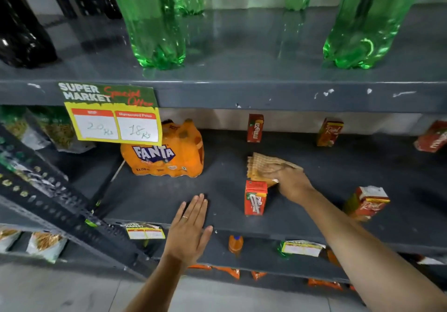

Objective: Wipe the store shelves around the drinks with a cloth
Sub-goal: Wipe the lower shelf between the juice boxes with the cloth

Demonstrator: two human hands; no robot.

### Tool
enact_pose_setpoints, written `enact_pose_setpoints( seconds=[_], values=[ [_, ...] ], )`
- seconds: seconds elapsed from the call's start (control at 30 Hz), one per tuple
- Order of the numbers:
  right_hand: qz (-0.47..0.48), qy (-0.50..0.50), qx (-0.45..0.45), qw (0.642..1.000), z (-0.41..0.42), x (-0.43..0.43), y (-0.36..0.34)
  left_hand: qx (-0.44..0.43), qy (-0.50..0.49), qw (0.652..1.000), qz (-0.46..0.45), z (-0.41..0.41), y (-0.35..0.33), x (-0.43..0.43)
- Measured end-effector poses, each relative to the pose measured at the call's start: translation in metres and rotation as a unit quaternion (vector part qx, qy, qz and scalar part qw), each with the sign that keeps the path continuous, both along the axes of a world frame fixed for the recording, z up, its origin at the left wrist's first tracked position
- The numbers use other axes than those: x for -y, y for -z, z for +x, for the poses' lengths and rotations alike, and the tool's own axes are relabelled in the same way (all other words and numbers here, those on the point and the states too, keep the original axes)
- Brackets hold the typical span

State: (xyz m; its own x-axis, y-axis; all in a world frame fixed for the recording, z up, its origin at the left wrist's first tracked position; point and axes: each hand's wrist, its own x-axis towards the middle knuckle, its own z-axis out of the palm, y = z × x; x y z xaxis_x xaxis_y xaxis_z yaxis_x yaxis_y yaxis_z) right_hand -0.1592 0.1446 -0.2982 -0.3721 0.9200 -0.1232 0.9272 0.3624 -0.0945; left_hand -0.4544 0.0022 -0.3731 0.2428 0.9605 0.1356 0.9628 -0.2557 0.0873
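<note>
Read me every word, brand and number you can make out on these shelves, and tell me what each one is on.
"SUPER MARKET", "Special Offer": offer sign on the upper shelf edge.
"20 Rs", "18 Rs": same sign's price boxes; their red headers are blurred.
"FANTA": orange multipack.
"maaza": back carton.
"Real": back-right carton and front-right carton.
Unreadable: front carton, lower tags.
</note>
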Motion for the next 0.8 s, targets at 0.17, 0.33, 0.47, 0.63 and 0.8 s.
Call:
enact_pose_setpoints(
  seconds=[0.17, 0.33, 0.47, 0.63, 0.8],
  values=[
    [0.018, 0.126, 0.031, 0.991, 0.024, 0.086, 0.001, 0.0, -0.003, 1.0, -0.013, 0.001, -0.004, 0.001],
    [-0.053, 0.154, 0.002, 0.987, 0.03, 0.174, -0.009, 0.007, -0.001, 1.0, -0.017, 0.0, -0.004, 0.002],
    [-0.123, 0.181, -0.026, 0.976, 0.038, 0.143, -0.067, 0.011, 0.0, 1.0, -0.013, 0.001, -0.006, 0.001],
    [0.063, 0.212, -0.112, 0.969, 0.028, 0.009, -0.107, 0.01, -0.004, 1.0, -0.008, 0.001, -0.001, -0.001],
    [0.079, 0.202, -0.094, 0.972, -0.004, -0.085, -0.084, 0.016, 0.002, 1.0, 0.006, -0.002, 0.005, -0.002]
  ],
)
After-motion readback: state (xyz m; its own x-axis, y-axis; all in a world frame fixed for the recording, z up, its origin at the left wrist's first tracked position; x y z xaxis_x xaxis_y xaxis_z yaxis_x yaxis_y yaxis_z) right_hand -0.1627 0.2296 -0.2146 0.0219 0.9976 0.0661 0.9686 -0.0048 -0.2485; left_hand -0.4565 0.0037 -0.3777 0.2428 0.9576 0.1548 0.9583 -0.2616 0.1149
